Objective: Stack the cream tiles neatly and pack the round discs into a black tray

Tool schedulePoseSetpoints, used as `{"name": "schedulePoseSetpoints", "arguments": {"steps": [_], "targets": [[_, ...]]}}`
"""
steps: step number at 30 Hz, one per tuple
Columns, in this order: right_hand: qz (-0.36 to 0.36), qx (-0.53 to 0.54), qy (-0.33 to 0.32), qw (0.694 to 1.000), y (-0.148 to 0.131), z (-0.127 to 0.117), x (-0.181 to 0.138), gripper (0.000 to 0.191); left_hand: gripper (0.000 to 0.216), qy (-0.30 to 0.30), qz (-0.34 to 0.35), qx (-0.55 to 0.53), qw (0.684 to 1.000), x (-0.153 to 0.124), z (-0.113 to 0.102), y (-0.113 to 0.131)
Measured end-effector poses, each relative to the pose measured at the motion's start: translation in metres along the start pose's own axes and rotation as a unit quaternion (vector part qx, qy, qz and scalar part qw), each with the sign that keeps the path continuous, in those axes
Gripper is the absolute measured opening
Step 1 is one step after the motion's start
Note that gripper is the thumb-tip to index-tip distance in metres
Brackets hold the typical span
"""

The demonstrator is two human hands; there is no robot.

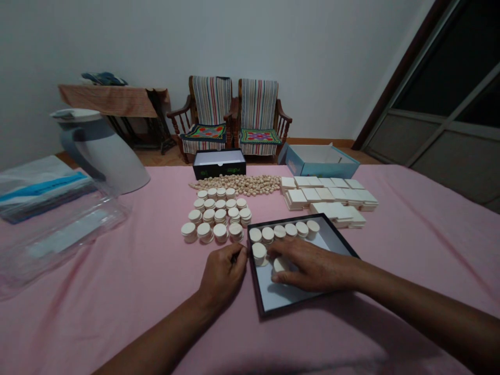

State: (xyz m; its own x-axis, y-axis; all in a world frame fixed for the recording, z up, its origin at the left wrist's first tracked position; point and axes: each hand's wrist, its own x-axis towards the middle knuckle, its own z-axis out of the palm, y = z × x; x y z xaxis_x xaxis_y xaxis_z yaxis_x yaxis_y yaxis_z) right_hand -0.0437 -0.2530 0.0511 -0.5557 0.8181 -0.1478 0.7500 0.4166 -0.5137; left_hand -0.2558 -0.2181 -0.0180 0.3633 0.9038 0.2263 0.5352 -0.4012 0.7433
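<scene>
A shallow black-rimmed box lid (255, 291) with a pale inside lies before me on the pink cloth. Along its far wall runs a row of stacked round wooden discs (279, 232), with another disc stack (259, 253) in front at the left. Inside the lid, my right hand (308, 263) has thumb and fingers around a further disc stack (280, 265). My left hand (224, 273) rests as a loose fist on the cloth, right beside the lid's left wall. Beyond it stand several rows of disc stacks (221, 233).
Behind the discs lie many small wooden beads (242, 185). Square wooden tiles (330, 195) are stacked at right. A black box (219, 164) and a light blue box (322, 160) stand at the far edge. To the left are a jug (113, 151) and clear plastic packaging (62, 234).
</scene>
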Motion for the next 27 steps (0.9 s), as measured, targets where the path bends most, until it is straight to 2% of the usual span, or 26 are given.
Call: {"name": "schedulePoseSetpoints", "arguments": {"steps": [7, 14, 17, 23, 27], "targets": [[-0.006, 0.028, 0.01, 1.0, 0.004, 0.008, 0.002, 0.033, 0.024, -0.029, 0.011, 0.01, 0.999, -0.001, 0.001, -0.002], [0.016, 0.03, 0.014, 0.999, 0.003, 0.005, 0.001, 0.044, 0.025, -0.034, 0.015, 0.017, 0.999, -0.001, 0.001, -0.003], [0.056, -0.008, 0.028, 0.998, 0.006, 0.0, -0.006, 0.047, 0.026, -0.032, 0.011, 0.022, 0.999, -0.001, 0.002, -0.005], [0.177, -0.09, -0.076, 0.977, 0.017, 0.008, -0.009, 0.025, 0.025, -0.035, 0.007, 0.019, 0.999, 0.0, 0.003, -0.006], [0.182, -0.093, -0.076, 0.976, 0.018, 0.016, 0.002, 0.018, 0.025, -0.036, 0.004, 0.013, 0.999, 0.0, 0.003, -0.006]]}}
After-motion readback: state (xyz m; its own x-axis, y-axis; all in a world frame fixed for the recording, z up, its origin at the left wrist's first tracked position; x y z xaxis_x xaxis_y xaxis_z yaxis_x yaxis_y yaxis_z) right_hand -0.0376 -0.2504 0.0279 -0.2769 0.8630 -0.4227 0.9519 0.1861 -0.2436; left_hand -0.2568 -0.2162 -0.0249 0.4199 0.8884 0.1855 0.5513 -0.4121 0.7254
